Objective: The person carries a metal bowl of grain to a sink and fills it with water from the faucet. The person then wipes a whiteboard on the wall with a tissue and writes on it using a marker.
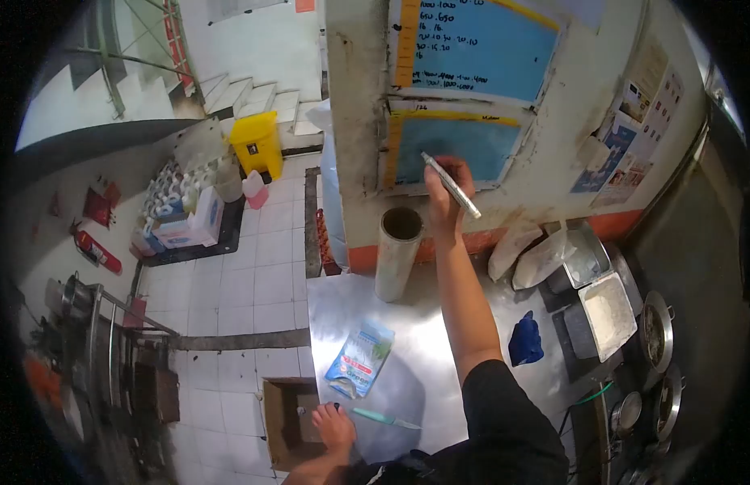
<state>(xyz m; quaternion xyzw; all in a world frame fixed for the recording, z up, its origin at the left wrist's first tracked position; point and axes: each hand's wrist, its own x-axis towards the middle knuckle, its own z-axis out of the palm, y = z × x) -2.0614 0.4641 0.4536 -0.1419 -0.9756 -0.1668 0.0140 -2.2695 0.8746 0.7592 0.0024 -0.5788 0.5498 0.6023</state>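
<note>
In my right hand [449,190] is a whitish marker pen [458,194], pinched with its tip close to the lower blue sheet [460,148] on the wall. I cannot tell whether the tip touches the sheet. My left hand [334,427] rests at the table's left edge, beside the cardboard box [290,396]. Its fingers are closed around a small dark piece [336,406] that looks like a pen cap. Right of that hand lies a knife [384,418] with a turquoise handle. A blue-and-white pouch [359,358] lies flat just beyond.
A tall tube [397,255] stands on the metal table [419,331] against the wall. To the right are a dark blue cloth [526,339], plastic bags [543,259] and a metal tray of white powder [608,315]. Bottles and a yellow bin [257,145] stand on the tiled floor.
</note>
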